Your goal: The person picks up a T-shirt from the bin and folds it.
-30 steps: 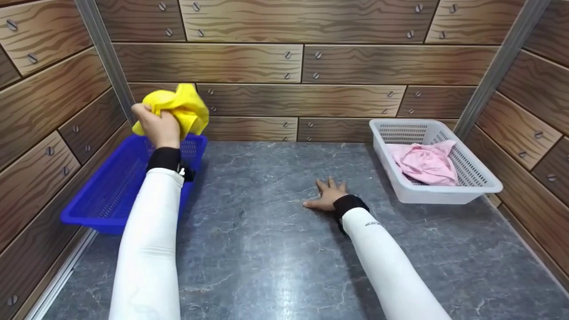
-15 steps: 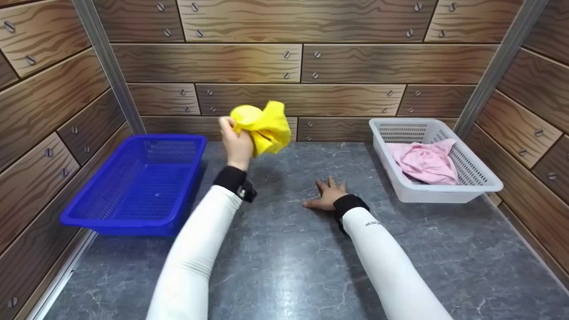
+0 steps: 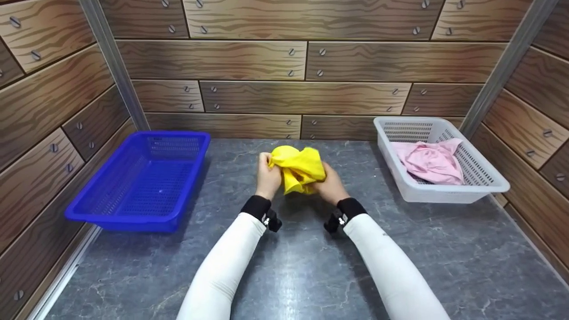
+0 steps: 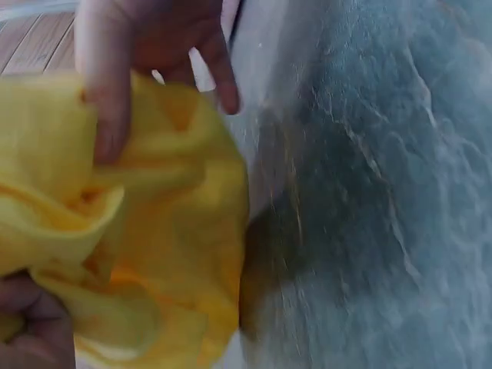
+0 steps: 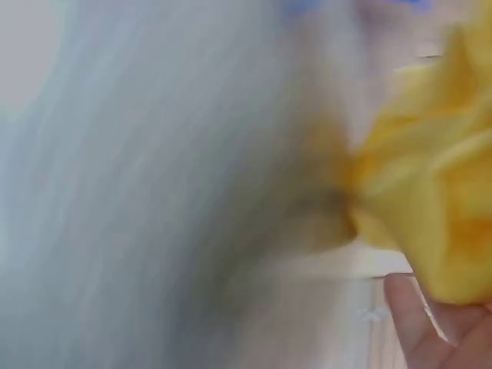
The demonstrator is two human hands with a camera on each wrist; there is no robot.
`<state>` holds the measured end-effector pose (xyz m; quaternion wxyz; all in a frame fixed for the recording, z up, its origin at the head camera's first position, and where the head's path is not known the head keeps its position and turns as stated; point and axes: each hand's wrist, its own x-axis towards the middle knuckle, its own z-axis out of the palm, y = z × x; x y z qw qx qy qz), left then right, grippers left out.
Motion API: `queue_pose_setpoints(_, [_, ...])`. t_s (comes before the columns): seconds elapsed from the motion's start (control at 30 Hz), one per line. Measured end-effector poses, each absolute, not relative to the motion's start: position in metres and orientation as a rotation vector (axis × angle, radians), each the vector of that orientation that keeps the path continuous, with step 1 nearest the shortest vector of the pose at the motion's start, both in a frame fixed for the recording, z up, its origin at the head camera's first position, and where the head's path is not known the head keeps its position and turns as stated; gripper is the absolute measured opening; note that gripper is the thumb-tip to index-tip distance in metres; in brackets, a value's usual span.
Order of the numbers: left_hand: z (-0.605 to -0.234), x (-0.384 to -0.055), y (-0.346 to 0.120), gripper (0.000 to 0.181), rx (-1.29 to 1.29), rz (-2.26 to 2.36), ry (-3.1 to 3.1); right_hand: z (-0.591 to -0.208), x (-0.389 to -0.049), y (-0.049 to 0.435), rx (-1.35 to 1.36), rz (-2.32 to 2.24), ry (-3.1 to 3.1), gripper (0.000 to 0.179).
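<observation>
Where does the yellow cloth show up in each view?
Head: yellow cloth near center, between the left hand and right hand.
Left wrist: it fills much of the left half.
Right wrist: it sits along the right edge.
Shared landmark: the gray tabletop, blurred in the right wrist view.

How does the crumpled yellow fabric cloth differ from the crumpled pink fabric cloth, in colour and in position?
The crumpled yellow fabric cloth is bright, while the crumpled pink fabric cloth is pale. The yellow one is held by the left hand, with the right hand also at it; no hand touches the pink one, which lies inside the white perforated plastic basket. Both are bunched and unfolded, with no pattern visible.
</observation>
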<state>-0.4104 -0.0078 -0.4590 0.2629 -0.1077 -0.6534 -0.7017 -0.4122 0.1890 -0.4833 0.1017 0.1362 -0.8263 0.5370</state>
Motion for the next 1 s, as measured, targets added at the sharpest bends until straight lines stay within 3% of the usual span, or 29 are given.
queue_pose_setpoints(0.1, [-0.459, -0.409, -0.023, 0.031, -0.345, -1.974, -1.824, -0.476, -0.408, 0.195, 0.367, 1.576, -2.384, 0.054])
queue_pose_setpoints(0.3, [-0.456, -0.402, -0.071, 0.048, -0.278, -1.599, -2.322, -0.462, -0.395, 0.228, 0.311, 1.404, -2.460, 0.035])
queue_pose_setpoints(0.4, [-0.456, -0.394, -0.090, 0.048, -0.233, -1.278, -2.617, -0.460, -0.386, 0.242, 0.272, 1.412, -2.399, 0.036])
queue_pose_setpoints(0.53, [-0.456, -0.385, -0.102, 0.033, -0.234, -1.098, -2.820, -0.458, -0.378, 0.247, 0.212, 1.464, -2.250, 0.036])
queue_pose_setpoints(0.7, [-0.456, -0.379, -0.108, 0.011, -0.181, -1.277, -2.665, -0.453, -0.371, 0.254, 0.113, 1.402, -2.159, 0.037])
queue_pose_setpoints(0.9, [-0.444, -0.374, -0.096, 0.011, -0.358, -1.548, -2.121, -0.435, -0.358, 0.269, 0.184, 1.374, -2.411, 0.052])
queue_pose_setpoints(1.0, [-0.429, -0.365, -0.081, 0.008, -0.572, -1.682, -2.010, -0.428, -0.354, 0.250, 0.286, 1.429, -2.363, 0.032])
